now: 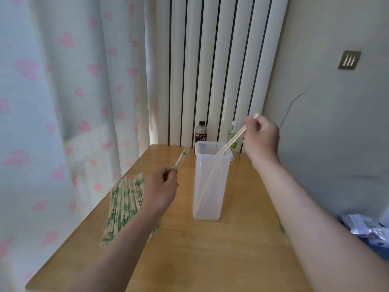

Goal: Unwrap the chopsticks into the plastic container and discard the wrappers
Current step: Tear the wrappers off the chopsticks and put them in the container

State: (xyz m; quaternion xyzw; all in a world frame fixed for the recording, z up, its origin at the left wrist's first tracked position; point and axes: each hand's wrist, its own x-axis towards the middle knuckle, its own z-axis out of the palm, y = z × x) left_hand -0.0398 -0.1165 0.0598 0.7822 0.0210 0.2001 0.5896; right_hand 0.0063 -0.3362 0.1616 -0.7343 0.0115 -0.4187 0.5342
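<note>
A tall clear plastic container (210, 182) stands upright in the middle of the wooden table (189, 249). My right hand (261, 138) is above its right rim and grips a bare pair of chopsticks (231, 142), which slants down into the container's opening. Other bare chopsticks lean inside the container. My left hand (162, 186), left of the container, pinches a thin clear wrapper (181, 159) with a green mark, pointing up and away. A heap of wrapped chopsticks (122, 205) with green print lies on the table's left side, partly under my left forearm.
A dark soda bottle (201, 133) and a clear bottle with a green label (232, 138) stand at the table's far edge before a white radiator. A curtain with pink hearts hangs at the left. Crumpled packaging (362, 228) lies off the table's right side.
</note>
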